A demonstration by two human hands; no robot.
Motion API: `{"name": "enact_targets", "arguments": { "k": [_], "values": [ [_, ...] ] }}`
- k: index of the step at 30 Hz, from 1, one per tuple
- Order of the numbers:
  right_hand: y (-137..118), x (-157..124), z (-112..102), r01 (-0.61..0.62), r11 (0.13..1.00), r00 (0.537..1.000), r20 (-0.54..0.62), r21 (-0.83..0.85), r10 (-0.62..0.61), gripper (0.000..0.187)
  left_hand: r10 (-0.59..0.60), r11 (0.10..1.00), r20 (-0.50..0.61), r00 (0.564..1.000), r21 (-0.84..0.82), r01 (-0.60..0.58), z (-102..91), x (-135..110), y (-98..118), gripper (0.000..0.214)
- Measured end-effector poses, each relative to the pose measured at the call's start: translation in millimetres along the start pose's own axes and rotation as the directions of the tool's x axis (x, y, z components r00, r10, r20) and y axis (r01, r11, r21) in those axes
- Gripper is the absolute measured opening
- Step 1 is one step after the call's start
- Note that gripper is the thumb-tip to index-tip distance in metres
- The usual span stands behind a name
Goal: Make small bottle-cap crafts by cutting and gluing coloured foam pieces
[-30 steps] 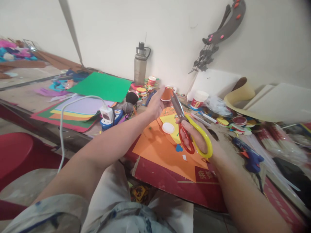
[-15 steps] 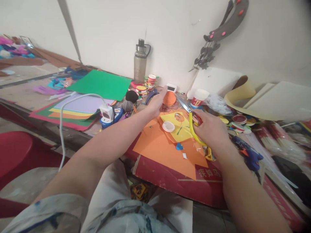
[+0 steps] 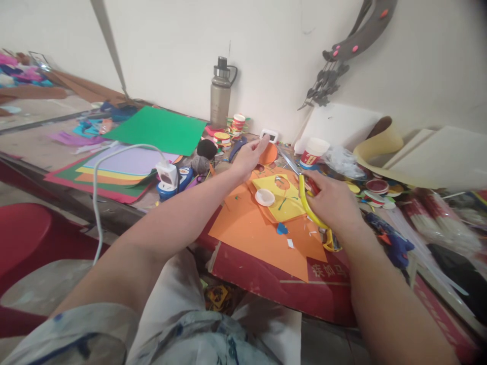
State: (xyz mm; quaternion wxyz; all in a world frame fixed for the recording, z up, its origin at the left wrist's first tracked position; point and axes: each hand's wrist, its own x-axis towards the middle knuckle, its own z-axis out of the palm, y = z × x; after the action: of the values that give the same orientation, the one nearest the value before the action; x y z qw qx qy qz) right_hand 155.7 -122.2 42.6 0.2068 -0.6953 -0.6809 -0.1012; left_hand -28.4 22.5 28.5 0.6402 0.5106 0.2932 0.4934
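My left hand (image 3: 249,157) is raised over the table, pinching an orange paper circle (image 3: 269,153) between thumb and fingers. My right hand (image 3: 333,203) grips scissors (image 3: 304,190) with yellow and red handles, low over the paper, blades pointing up and left toward the circle. Below them lies a large orange sheet (image 3: 251,228) with a yellow sheet (image 3: 283,200) on top that has a round hole cut in it. A small white lid (image 3: 265,197) rests on the yellow sheet.
A grey water bottle (image 3: 220,99) stands by the wall. Green paper (image 3: 160,131) and stacked coloured sheets (image 3: 114,172) lie left, beside a white charger and cable (image 3: 167,175). A blue glue gun (image 3: 391,238), a paste jar (image 3: 314,152) and paint lids crowd the right. A red chair (image 3: 23,238) sits lower left.
My right hand turned over and lowered the scissors from upright to near the paper. My left hand rose slightly with the orange circle. A round hole now shows in the yellow sheet.
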Motion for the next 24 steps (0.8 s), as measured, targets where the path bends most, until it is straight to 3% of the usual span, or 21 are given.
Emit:
{"name": "enact_targets", "arguments": {
  "k": [8,19,24],
  "values": [
    [0.4,0.1,-0.6,-0.019,1.0,1.0,0.023,-0.015,0.019,0.05,0.016,0.998,0.088,0.996,-0.068,-0.01,-1.5,-1.3,2.0,0.027],
    [-4.6,-1.0,-3.5,-0.027,0.995,0.999,0.031,-0.098,0.03,0.049,0.028,0.996,0.123,0.992,-0.083,-0.018,-4.1,1.5,-1.8,0.014],
    [-8.7,-1.9,-2.7,-0.033,0.99,0.999,0.011,-0.138,0.034,0.048,-0.031,0.992,0.109,0.994,-0.115,0.044,-1.5,0.0,0.0,0.019]
  ]
}}
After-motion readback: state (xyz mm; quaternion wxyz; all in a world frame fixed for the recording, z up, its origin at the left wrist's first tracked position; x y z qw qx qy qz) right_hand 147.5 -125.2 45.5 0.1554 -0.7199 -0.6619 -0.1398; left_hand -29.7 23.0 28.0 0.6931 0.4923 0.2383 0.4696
